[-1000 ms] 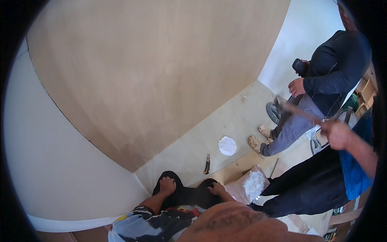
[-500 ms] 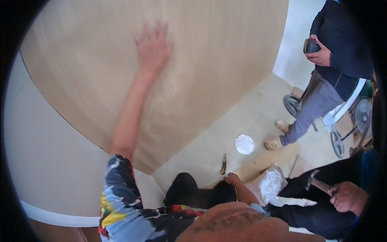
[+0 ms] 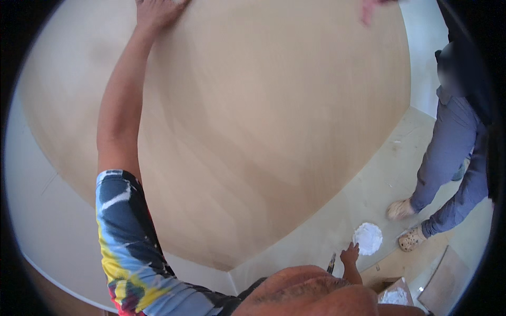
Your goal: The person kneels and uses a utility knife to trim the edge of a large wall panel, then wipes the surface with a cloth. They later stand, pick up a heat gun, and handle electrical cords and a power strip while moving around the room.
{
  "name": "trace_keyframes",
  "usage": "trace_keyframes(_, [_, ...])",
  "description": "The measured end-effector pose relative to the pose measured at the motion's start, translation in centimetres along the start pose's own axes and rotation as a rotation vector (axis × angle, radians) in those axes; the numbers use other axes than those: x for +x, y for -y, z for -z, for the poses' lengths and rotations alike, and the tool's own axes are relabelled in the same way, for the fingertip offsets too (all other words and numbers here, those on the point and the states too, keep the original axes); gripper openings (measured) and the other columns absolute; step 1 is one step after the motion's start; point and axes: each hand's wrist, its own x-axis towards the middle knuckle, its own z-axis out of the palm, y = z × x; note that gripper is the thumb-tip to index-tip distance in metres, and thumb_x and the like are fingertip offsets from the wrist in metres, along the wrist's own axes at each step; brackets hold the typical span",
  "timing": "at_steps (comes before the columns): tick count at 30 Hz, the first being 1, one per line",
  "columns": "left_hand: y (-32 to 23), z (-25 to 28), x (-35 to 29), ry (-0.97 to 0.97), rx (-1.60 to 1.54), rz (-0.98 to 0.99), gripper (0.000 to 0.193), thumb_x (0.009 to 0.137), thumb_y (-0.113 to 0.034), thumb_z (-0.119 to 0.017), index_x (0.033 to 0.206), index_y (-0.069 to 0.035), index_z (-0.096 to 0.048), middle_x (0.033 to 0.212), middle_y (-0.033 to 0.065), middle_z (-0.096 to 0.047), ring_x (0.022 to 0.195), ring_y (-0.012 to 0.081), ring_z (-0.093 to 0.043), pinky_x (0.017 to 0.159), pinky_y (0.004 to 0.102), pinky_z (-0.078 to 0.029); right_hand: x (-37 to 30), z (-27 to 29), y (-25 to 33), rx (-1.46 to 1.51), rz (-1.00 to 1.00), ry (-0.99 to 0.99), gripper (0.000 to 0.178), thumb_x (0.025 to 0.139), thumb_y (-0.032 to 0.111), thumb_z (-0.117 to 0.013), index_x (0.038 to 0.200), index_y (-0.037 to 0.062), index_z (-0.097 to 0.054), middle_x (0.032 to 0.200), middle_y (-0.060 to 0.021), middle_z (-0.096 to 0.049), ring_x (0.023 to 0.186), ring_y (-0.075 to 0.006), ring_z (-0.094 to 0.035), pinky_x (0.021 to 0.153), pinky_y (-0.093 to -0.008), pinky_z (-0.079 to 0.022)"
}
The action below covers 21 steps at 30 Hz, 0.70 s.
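Note:
A large curved wood-grain panel (image 3: 253, 121) fills most of the view. My left hand (image 3: 157, 13) rests against it high up, the arm stretched out in a colourful patterned sleeve. The top edge of the picture cuts off some fingers, but the hand looks flat and open. Low on the right, my right hand (image 3: 349, 254) is open over the floor, fingers spread, its tips at the edge of a round white thing (image 3: 368, 238), which could be a plate or a heap of white material. Just left of that hand lies a utility knife (image 3: 331, 263), partly hidden.
A co-worker in grey trousers (image 3: 448, 152) and clogs stands at the right. A blurred hand (image 3: 369, 9), apparently the co-worker's, is at the panel's upper right. An open box with white material (image 3: 396, 296) and a flat board (image 3: 445, 276) lie at the lower right.
My left hand has gone up and left along the panel. My right hand has moved from beside the knife to the round white thing. The co-worker has shifted, and the hammer is out of view.

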Motion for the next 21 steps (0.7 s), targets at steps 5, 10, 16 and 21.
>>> trace_keyframes(5, [-5.0,1.9,6.5,-0.081,0.031,-0.061,0.086,0.097,-0.063,-0.033,0.153,0.001,-0.020,0.161,0.0179,-0.017,0.150,0.0350,-0.008,0.121,0.0509,-0.006,2.0,-0.8,-2.5,-0.161,0.139,-0.107,0.078,0.080,0.027,-0.075,0.144,0.0040,-0.036,0.147,-0.0239,-0.034,0.132,-0.0437,-0.038,0.104,-0.0526,-0.043])
trace_keyframes(10, [-5.4,-0.4,8.4,0.016,-0.050,-0.173,0.076,0.100,-0.053,-0.035,0.153,0.000,-0.021,0.161,0.0202,-0.015,0.150,0.0351,-0.008,0.122,0.0482,-0.005,1.1,0.1,0.7,-0.142,-0.027,0.126,0.065,0.085,0.023,-0.068,0.141,0.0057,-0.041,0.145,-0.0224,-0.039,0.129,-0.0418,-0.041,0.102,-0.0529,-0.042])
trace_keyframes(16, [-8.3,-2.9,6.1,-0.114,-0.167,-0.369,0.070,0.102,-0.049,-0.031,0.154,-0.005,-0.021,0.163,0.0158,-0.012,0.151,0.0333,-0.004,0.122,0.0499,0.000,9.9,-10.1,-12.2,-0.312,0.210,-0.058,0.037,0.090,0.022,-0.056,0.121,0.0017,-0.058,0.122,-0.0217,-0.056,0.112,-0.0411,-0.054,0.094,-0.0540,-0.047])
trace_keyframes(21, [-6.1,0.7,-10.0,-0.065,-0.070,-0.257,0.072,0.101,-0.052,-0.030,0.155,-0.005,-0.021,0.163,0.0149,-0.012,0.151,0.0306,-0.005,0.122,0.0501,0.001,7.0,-8.8,-13.5,-0.351,0.262,-0.081,0.031,0.087,0.021,-0.055,0.111,0.0019,-0.060,0.114,-0.0267,-0.056,0.099,-0.0430,-0.062,0.086,-0.0532,-0.052])
